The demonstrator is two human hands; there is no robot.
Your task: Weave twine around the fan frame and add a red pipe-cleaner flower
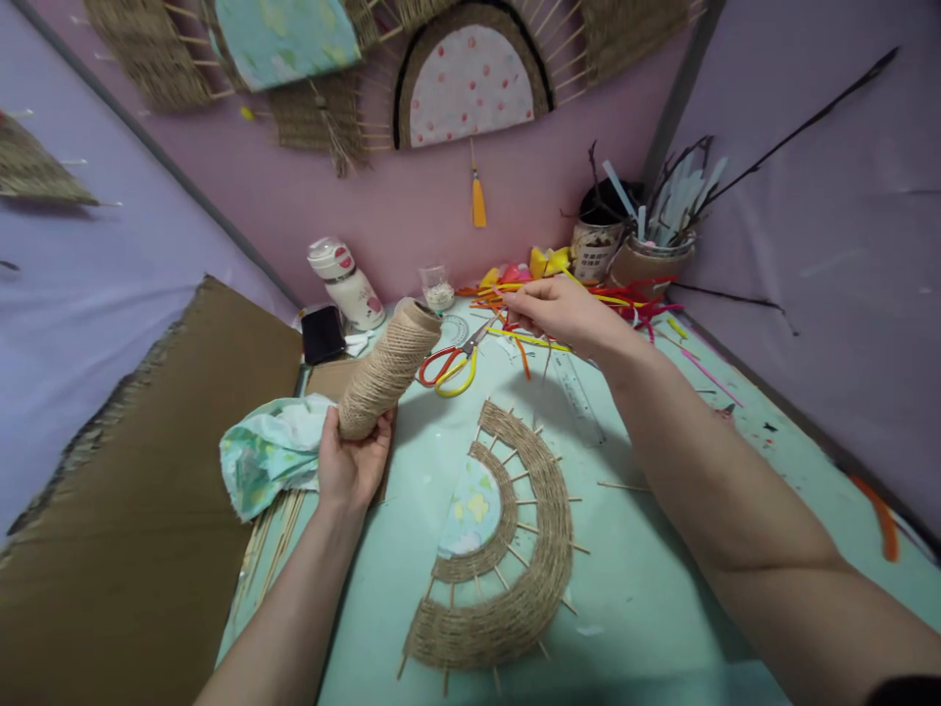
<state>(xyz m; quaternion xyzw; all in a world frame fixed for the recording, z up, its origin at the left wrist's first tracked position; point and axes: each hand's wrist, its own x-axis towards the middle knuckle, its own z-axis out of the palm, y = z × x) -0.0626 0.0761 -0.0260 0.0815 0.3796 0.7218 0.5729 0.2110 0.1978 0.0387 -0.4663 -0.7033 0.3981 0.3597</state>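
Note:
My left hand (354, 461) grips the lower end of a tilted spool of jute twine (391, 368), holding it above the table. My right hand (551, 309) is raised over the far part of the table with thumb and fingers pinched. A thin strand of twine (547, 359) hangs below that hand. Between my arms lies a half-round weaving (551, 520) of twine bands on thin sticks, with a floral cloth (470, 505) at its centre. Scissors (456, 368) with one red and one yellow handle lie open beyond the spool.
Coloured pipe cleaners (624, 294) are heaped at the back, near jars of twigs and glue sticks (654, 260). A white bottle (345, 284) and a small cup (438, 289) stand by the wall. Cardboard (147, 471), crumpled cloth (269, 451) and sticks (275, 539) lie left. Finished weavings (474, 88) hang above.

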